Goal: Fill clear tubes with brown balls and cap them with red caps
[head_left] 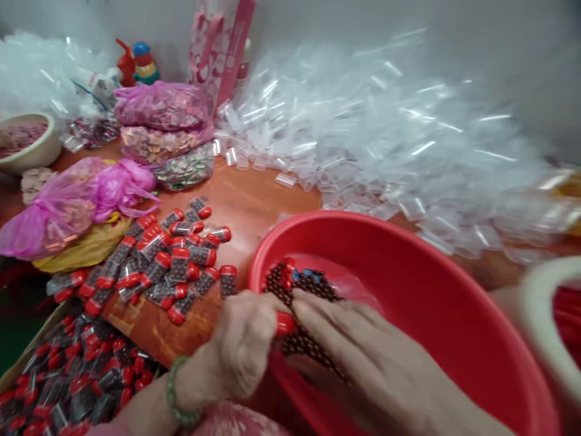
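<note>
My left hand (242, 345), with a green bead bracelet at the wrist, is closed around a small container whose red cap (285, 324) shows past the fingers; the rest of it is hidden. It is at the near left rim of a red basin (399, 266). Inside that basin my right hand (363, 345) reaches over dark brown beads (276, 281), its fingers stretched out and close together, touching the beads. What lies under its palm is hidden. A small blue piece (306, 275) and a red one lie among the beads.
Filled clear containers with red caps (179, 263) lie left of the basin, and more fill a box (77, 375) below. Clear plastic tubes (354, 133) are heaped behind. Pink bags (163, 109) stand at the back left. A white bowl (540, 309) is at the right.
</note>
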